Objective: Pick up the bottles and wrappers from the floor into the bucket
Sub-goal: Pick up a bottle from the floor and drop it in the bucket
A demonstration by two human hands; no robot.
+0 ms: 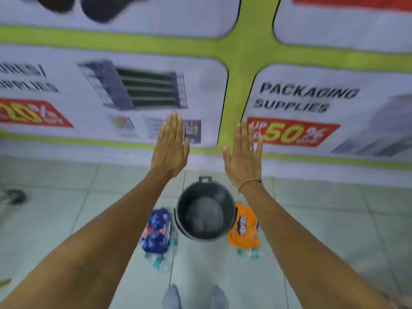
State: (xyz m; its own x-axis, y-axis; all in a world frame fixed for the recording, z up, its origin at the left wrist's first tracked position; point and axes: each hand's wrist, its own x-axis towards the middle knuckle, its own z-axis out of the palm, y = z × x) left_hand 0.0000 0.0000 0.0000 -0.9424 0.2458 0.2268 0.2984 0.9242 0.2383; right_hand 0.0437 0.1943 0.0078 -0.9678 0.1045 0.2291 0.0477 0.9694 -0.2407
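Note:
A dark grey bucket [181, 216] stands upright on the tiled floor, with nothing visible inside. A blue wrapper [156, 230] lies just left of it, an orange wrapper [244, 226] just right. Clear plastic bottles with teal caps lie under and below the blue wrapper [157, 263] and below the orange one [253, 254]. My left hand [170, 148] and my right hand [244, 155] are stretched out flat, palms down and empty, well above the bucket, in front of the wall banner.
A printed banner [301, 97] covers the wall behind the bucket. A small dark round object [15, 196] sits on the floor at far left. My feet in grey socks [194, 297] stand on the pale tiles just in front of the bucket.

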